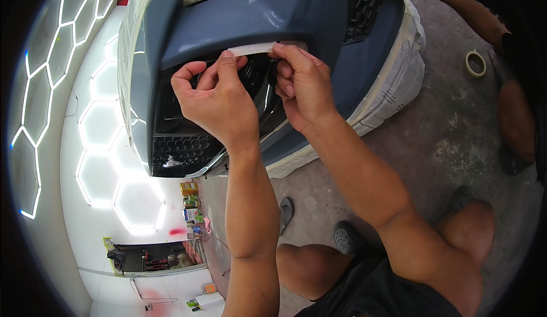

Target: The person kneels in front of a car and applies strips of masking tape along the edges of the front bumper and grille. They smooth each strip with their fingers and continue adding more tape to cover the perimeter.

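Note:
A short whitish strip of masking tape (252,48) stretches between my two hands along the edge of an opening in a dull blue-grey car bumper (325,9). My left hand (219,100) pinches or presses the left end of the strip with its thumb, the other fingers curled. At the strip's right end, my right hand (307,83) holds it between thumb and forefinger. Behind my fingers lies a glossy black trim insert (182,109), partly covered by my hands. Below it a dark honeycomb grille (185,149) shows.
Masking sheet (393,86) with taped edges wraps the bumper's border. A tape roll (475,64) lies on the concrete floor, near another person's arm (470,6) and leg. A loose sandal (286,214) lies below the bumper. Cans (191,203) stand by the wall under hexagonal lights.

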The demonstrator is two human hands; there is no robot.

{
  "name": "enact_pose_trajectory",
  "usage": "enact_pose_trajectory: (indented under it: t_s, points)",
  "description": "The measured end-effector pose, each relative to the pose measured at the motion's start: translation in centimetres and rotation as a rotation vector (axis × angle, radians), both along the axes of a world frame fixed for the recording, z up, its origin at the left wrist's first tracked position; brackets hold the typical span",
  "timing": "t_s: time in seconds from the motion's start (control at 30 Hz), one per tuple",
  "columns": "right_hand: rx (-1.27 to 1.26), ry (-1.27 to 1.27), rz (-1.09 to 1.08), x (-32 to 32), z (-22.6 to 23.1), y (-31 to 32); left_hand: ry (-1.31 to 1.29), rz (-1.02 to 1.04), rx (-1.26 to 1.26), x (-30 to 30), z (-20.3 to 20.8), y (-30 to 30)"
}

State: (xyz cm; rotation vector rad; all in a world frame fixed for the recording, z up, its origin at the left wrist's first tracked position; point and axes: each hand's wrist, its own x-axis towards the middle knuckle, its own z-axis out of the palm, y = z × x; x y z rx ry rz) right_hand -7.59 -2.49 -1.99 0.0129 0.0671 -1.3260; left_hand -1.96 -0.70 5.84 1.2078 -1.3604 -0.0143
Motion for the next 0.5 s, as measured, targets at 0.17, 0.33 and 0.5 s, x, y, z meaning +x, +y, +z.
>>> enact_pose_trajectory:
  t_s: [0.17,0.33,0.5]
  points:
    - [0.006,0.009,-0.003,0.03,-0.01,0.06,-0.010,0.022,0.020,-0.16,0.01,0.16]
    - [0.003,0.011,-0.022,0.05,-0.14,-0.04,-0.010,0.013,0.013,-0.25,-0.06,0.03]
    - [0.028,0.004,-0.021,-0.02,-0.23,-0.03,-0.015,0.025,0.031,-0.35,-0.26,0.08]
